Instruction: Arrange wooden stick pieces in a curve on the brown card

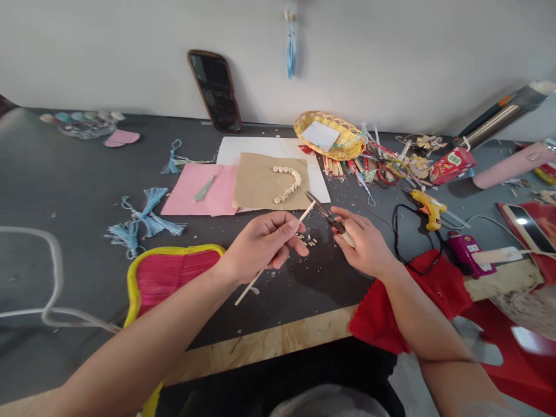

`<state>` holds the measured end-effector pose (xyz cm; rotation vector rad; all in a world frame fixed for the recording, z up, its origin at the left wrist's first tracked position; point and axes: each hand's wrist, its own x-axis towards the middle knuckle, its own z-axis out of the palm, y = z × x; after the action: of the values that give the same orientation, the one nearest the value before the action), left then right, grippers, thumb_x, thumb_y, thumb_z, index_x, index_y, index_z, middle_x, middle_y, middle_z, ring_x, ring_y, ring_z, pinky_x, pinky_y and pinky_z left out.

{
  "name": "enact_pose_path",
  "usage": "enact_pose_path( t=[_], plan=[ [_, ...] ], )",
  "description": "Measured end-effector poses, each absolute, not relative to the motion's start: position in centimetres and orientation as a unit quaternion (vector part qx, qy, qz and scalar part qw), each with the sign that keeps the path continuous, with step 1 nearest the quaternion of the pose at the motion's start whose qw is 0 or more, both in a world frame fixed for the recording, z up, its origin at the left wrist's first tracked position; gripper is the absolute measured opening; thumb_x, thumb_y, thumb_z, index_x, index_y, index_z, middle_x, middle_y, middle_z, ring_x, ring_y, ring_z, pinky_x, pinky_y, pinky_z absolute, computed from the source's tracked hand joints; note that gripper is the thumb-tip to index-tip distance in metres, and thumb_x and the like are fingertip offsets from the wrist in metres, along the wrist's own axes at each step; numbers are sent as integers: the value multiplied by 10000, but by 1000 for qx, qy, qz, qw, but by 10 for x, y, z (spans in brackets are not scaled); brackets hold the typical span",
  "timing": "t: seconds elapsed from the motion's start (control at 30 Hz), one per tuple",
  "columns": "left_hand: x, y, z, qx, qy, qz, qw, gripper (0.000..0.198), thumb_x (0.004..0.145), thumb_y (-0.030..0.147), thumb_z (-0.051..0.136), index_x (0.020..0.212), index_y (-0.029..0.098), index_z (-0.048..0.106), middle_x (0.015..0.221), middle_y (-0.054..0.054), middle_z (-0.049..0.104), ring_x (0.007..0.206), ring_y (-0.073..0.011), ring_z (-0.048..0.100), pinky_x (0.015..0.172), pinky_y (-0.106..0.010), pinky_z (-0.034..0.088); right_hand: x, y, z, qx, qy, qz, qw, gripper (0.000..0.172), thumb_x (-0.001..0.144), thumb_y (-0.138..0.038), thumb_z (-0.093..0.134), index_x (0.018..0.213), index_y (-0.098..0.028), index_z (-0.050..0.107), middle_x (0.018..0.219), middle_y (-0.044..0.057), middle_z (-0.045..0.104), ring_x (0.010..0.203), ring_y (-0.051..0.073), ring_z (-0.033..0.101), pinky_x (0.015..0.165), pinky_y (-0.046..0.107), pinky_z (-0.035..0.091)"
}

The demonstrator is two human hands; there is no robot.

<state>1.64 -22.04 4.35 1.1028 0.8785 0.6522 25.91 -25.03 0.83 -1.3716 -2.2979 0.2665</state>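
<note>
My left hand pinches a thin pale wooden stick that slants up to the right. In my right hand is a pair of pliers-like cutters, with the dark jaws at the stick's upper end. Whether the jaws touch the stick I cannot tell. Several small cut pieces of stick lie on the dark tabletop between and below my hands. Beyond them a curved row of small pale pieces rests on a brown card.
A pink sheet and blue tassels lie to the left. Behind stand a yellow wicker basket and a leaning phone. At right are a yellow glue gun, a purple power block and a red cloth.
</note>
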Motion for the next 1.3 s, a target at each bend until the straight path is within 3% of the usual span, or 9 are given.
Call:
enact_pose_path(
  t=[0.2, 0.33, 0.6, 0.8, 1.07, 1.3],
  plan=[
    [17, -222, 48, 468, 395, 296, 733, 277, 879, 421, 599, 844, 149, 568, 614, -29, 698, 305, -22, 381, 308, -144, 203, 258, -250, 6, -508, -812, 65, 278, 69, 891, -263, 555, 852, -223, 514, 944, 94, 608, 910, 232, 598, 786, 364, 510],
    [17, -222, 49, 472, 389, 302, 731, 269, 878, 409, 607, 850, 144, 569, 612, -27, 698, 310, -17, 385, 318, -135, 215, 256, -251, 4, -510, -809, 59, 287, 83, 907, -256, 535, 835, -220, 516, 809, 53, 610, 792, 204, 597, 685, 318, 487],
    [17, -225, 54, 484, 389, 308, 721, 283, 882, 419, 599, 840, 142, 568, 605, -26, 695, 307, -16, 395, 312, -130, 232, 254, -253, 7, -501, -807, 62, 307, 46, 896, -250, 554, 870, -224, 528, 874, 67, 636, 863, 222, 624, 732, 342, 518],
    [17, -226, 53, 491, 389, 309, 716, 281, 885, 420, 596, 851, 142, 570, 615, -26, 700, 309, -16, 411, 312, -122, 252, 254, -253, 7, -495, -816, 50, 294, 62, 874, -246, 577, 908, -224, 531, 1036, 106, 612, 981, 249, 602, 815, 392, 537],
    [13, -226, 65, 483, 416, 278, 718, 221, 890, 366, 589, 855, 148, 583, 616, -27, 705, 311, -39, 435, 280, -123, 255, 253, -252, 7, -490, -816, 57, 301, 98, 871, -246, 587, 950, -220, 537, 1071, 113, 595, 995, 249, 593, 845, 409, 539],
    [11, -225, 68, 439, 398, 285, 753, 265, 869, 348, 619, 1013, 126, 633, 575, -38, 692, 279, -25, 360, 279, -121, 208, 254, -252, 8, -486, -820, 75, 293, 128, 862, -245, 599, 972, -215, 540, 1127, 120, 585, 1057, 255, 580, 906, 423, 522]
  ],
)
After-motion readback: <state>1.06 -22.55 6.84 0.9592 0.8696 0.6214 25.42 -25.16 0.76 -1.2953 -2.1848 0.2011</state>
